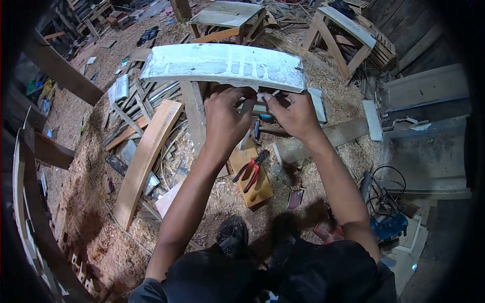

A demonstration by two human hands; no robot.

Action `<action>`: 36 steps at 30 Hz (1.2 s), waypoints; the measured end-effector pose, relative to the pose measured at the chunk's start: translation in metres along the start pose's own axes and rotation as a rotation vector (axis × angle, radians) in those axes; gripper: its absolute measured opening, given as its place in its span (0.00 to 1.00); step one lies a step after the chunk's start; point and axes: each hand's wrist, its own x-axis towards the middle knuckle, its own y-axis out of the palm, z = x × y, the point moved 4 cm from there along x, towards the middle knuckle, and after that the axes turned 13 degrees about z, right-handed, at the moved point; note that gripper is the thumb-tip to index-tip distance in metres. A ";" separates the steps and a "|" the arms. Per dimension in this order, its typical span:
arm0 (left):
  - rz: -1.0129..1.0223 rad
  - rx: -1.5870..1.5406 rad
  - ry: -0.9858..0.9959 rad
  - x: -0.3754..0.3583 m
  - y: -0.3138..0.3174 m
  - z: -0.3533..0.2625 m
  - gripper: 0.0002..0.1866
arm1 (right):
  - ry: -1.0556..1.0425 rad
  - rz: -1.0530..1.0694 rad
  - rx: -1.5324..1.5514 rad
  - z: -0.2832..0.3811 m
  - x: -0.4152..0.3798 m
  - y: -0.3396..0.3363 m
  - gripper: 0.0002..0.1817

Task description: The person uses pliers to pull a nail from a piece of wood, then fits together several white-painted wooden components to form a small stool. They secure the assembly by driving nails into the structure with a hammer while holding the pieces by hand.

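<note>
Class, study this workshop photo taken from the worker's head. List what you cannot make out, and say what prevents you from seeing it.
- Head view: the small pale piece between the left hand and right hand; the fingers cover most of it.
- The underside of the white-painted curved board; only its top face shows.
- The blue power tool; too small and partly behind the right forearm.
- The room's corners; dark lens edge cuts them off.

2 hands (227,116), 1 curved board (222,63), 1 pliers (251,171), 2 stools (348,30).
</note>
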 end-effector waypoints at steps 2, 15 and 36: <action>0.007 0.033 0.005 -0.002 0.000 -0.002 0.05 | 0.012 0.032 -0.008 -0.003 -0.001 -0.003 0.15; 0.025 -0.264 -0.100 -0.002 0.002 0.020 0.08 | 0.175 0.617 -0.689 0.015 0.007 -0.025 0.30; 0.038 -0.098 -0.098 -0.010 -0.016 0.017 0.09 | 0.044 0.482 -0.509 -0.004 0.008 0.000 0.27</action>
